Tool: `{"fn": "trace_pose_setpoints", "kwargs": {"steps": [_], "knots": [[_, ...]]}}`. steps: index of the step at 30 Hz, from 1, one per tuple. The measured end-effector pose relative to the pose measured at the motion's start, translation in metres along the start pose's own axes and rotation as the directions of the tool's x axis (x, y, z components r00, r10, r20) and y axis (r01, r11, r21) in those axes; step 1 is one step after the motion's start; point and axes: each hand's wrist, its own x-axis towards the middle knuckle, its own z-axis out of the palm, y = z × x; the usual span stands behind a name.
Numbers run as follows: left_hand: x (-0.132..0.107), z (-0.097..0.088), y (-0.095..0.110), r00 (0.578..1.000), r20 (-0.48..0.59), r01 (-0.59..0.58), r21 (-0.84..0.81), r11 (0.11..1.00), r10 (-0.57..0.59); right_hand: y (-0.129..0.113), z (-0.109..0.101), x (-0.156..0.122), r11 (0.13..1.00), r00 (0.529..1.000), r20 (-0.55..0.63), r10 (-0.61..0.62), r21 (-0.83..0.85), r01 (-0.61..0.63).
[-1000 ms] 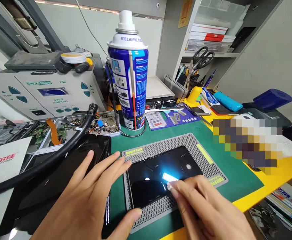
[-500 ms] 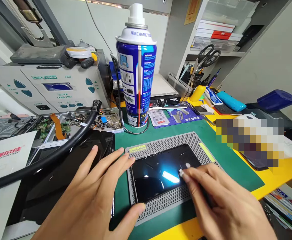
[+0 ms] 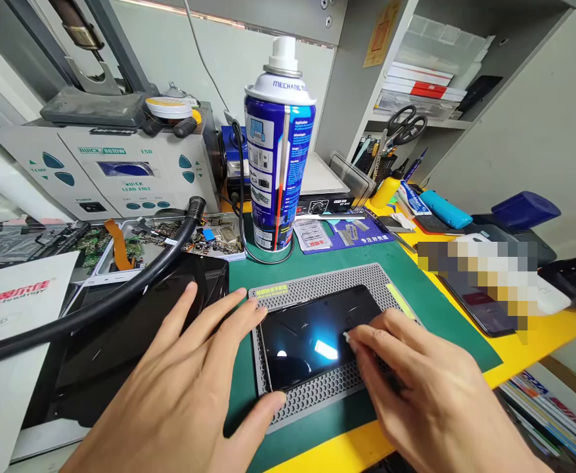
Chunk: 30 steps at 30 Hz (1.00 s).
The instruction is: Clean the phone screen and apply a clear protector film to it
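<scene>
While the smartphone [image 3: 297,361] lies screen-up on the honeycomb anti-slip pad [image 3: 320,394], the left hand [image 3: 189,374], splayed and empty, should steady it near the pad's left edge, letting the right hand [image 3: 410,374], pinching a white wad [image 3: 347,336], press lightly.

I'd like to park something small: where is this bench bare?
The green mat is bare between the gray pad and yellow tabletop at right, plus a strip between pad and spray can. Crowded: around the left hand, with hose, black panel, circuit boards.
</scene>
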Motion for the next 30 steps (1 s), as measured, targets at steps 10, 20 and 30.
{"fn": "trace_pose_setpoints", "kwargs": {"steps": [10,20,30], "knots": [[0.004,-0.002,0.0,1.0,0.018,-0.011,-0.024,1.0,0.012,0.002,0.0,0.003,1.0,0.997,0.076,0.017,0.003,-0.017],[0.001,0.001,-0.001,1.0,0.011,-0.003,0.004,1.0,0.003,0.013,-0.031,-0.02,0.917,0.971,0.092,0.222,0.317,-0.24],[-0.006,0.005,-0.004,1.0,0.012,-0.005,0.008,1.0,0.005,0.005,0.004,-0.019,0.974,0.959,-0.172,0.226,0.04,-0.223]]}}
